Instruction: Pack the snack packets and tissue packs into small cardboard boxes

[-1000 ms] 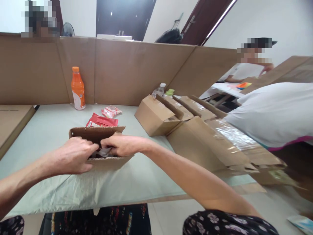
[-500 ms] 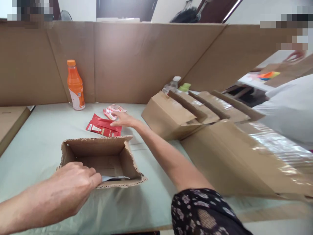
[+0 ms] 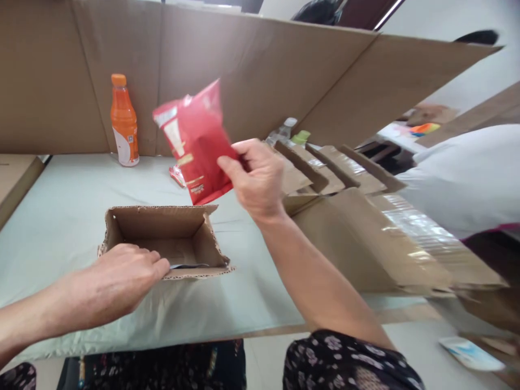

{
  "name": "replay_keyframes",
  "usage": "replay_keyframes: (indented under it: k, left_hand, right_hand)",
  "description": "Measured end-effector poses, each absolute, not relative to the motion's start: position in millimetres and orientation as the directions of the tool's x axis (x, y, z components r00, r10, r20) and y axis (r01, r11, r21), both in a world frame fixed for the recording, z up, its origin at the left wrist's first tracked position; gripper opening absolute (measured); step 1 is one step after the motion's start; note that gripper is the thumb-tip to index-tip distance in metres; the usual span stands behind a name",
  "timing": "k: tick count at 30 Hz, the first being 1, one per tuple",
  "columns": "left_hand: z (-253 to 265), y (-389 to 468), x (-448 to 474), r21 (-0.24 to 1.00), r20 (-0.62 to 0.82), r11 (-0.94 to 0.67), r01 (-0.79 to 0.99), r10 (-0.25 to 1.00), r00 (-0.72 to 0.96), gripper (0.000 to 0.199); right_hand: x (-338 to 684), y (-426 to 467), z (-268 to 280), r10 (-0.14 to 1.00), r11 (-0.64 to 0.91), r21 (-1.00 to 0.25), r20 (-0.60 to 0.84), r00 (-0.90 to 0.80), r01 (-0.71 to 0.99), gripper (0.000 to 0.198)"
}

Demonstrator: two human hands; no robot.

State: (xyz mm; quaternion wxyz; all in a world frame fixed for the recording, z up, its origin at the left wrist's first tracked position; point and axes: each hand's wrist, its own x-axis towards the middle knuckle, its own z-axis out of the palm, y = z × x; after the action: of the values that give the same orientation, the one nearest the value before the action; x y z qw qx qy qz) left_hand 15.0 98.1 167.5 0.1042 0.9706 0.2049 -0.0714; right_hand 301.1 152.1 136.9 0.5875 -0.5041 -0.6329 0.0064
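Note:
My right hand [image 3: 260,179] pinches a red snack packet [image 3: 199,146] by its right edge, raised above and behind a small open cardboard box [image 3: 158,222]. My left hand [image 3: 130,279] is closed over the near wall of that box, its fingertips inside and partly hidden. Beside those fingertips, the edge of a thin flat pale item [image 3: 189,266] shows along the inner side of the near wall. A second packet, red and white [image 3: 176,175], lies on the table behind the box, mostly covered by the raised one.
An orange drink bottle [image 3: 124,127] stands upright against the cardboard screen [image 3: 252,70]. At right are a divided cardboard container [image 3: 337,233], a clear bottle [image 3: 287,127] and a green cap [image 3: 300,137]. A person in white [image 3: 467,168] is beyond. Another cardboard piece [image 3: 16,179] lies at left.
My right hand has picked up the red packet from the table and lifted it up and to the right. My left hand keeps its hold on the box; the view has tilted down.

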Motion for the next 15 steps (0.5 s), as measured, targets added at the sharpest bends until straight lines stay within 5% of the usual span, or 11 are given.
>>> replay_keyframes:
  k: [3,7,11,15]
  left_hand:
    - [168,96,18,0.116,-0.224,-0.910,0.398,0.366,0.903,0.029]
    - [153,91,15,0.105,-0.137,-0.906,0.410,0.395,0.908,0.029]
    - [142,87,10,0.124,-0.028,-0.906,0.404,0.403,0.915,0.030]
    - [145,83,11,0.096,-0.093,-0.887,0.451,0.443,0.891,0.031]
  right_hand:
    - [281,107,161,0.463,0.645,-0.438,0.876,0.137,0.626,0.007]
    - [255,63,166,0.399,0.779,-0.177,0.880,-0.259,0.601,0.013]
    - [253,53,164,0.501,0.745,-0.015,0.674,-0.543,0.667,0.020]
    - [254,64,183,0.717,0.641,-0.027,0.377,-0.586,0.767,0.023]
